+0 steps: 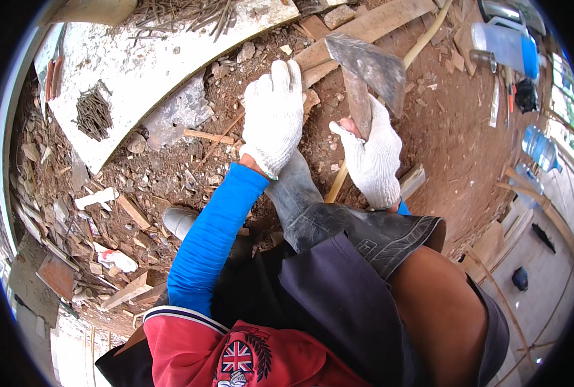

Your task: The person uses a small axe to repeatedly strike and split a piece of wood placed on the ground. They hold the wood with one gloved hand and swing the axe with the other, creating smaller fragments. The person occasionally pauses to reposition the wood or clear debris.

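My left hand, in a white knitted glove, is closed at the near end of a long wooden plank; its fingertips are partly hidden. My right hand, also gloved, with a bare thumb tip showing, grips the short wooden handle of a hatchet-like tool. Its broad, worn grey metal blade hangs over the plank, apart from my left hand. Between and below my hands is my dark rubber boot. A short wood piece lies beside my left fingers.
A white, stained board at upper left carries a pile of nails and pliers. A yellow pole runs behind the blade. Rubble and wood scraps cover the left ground. A water jug stands far right.
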Tool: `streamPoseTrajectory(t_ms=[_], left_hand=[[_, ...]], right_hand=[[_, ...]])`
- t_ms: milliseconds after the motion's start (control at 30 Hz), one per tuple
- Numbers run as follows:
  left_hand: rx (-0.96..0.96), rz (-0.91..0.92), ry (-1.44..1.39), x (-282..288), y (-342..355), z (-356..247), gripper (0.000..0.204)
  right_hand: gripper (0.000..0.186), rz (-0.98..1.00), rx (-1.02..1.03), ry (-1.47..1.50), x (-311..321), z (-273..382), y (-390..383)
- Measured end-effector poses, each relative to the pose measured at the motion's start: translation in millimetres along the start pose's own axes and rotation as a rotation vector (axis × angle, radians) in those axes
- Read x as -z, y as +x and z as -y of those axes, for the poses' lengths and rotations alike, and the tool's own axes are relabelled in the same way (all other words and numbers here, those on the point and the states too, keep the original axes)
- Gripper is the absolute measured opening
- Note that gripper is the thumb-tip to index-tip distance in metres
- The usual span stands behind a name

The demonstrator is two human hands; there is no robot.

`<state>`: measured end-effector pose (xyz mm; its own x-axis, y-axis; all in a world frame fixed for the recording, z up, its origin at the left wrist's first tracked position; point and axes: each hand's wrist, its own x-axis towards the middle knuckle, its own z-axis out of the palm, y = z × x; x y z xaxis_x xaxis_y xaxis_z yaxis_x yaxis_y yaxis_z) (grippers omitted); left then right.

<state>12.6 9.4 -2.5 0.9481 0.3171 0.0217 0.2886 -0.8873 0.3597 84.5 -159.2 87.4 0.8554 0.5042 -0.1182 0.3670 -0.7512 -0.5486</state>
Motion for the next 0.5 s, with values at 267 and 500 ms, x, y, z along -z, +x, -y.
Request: streamPoseTrajectory(t_ms=[267,500], left_hand=[[-0.014,-0.020,-0.003,-2,5,0,0.068],[0.006,0.040,0.064,1,6,-5,0.069]], right_hand=[[0.055,0.165,-0.063,-0.248,-26,-18,4],[0.054,0.050,-0.053,-0.140,-18,-11,1]])
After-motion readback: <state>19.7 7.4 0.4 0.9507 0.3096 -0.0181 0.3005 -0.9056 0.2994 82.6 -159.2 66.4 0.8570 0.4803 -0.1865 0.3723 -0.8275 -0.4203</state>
